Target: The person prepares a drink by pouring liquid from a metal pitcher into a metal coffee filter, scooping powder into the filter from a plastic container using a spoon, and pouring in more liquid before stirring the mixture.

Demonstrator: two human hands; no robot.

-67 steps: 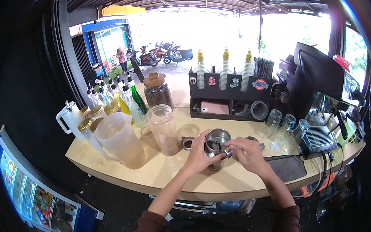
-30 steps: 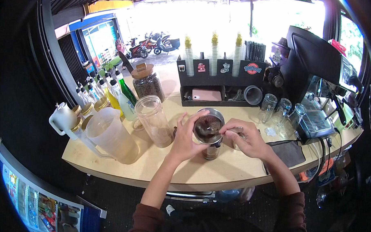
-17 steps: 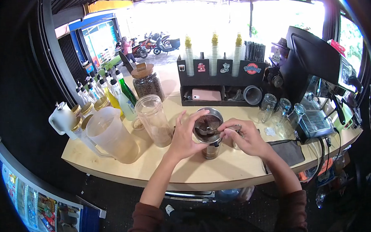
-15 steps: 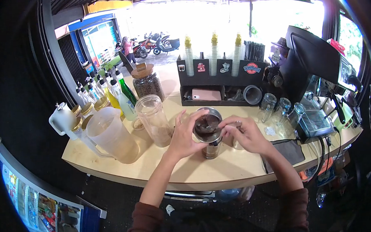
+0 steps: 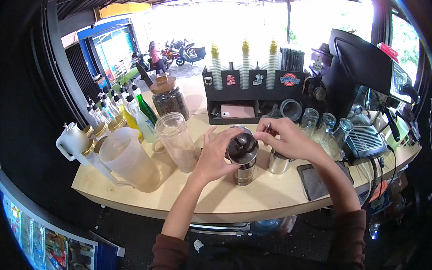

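My left hand [image 5: 216, 156] is wrapped round the side of a small metal cup [image 5: 242, 148], tilted toward me with dark contents showing. Below the cup, a glass-and-metal vessel [image 5: 244, 174] stands on the wooden counter [image 5: 204, 197]. Above the cup's right rim, my right hand [image 5: 285, 137] pinches a metal spoon [image 5: 269, 128], mostly hidden by the fingers. Another metal cup [image 5: 278, 162] stands under my right hand. Left of my left hand is a tall clear plastic jar [image 5: 177, 143].
A frosted pitcher [image 5: 131, 161], pump bottles [image 5: 144, 118] and a jar of beans [image 5: 169, 101] stand left. Behind are a black cup organizer [image 5: 254, 83] and phone [image 5: 237, 111]. Glass mugs [image 5: 327, 126], a dark cloth [image 5: 317, 181] and an espresso machine [image 5: 368, 139] are right. A person [image 5: 156, 56] is outside.
My right hand has risen with the spoon and moved slightly right, uncovering the second metal cup. My left hand still holds the tilted cup. The person outside has moved to the right.
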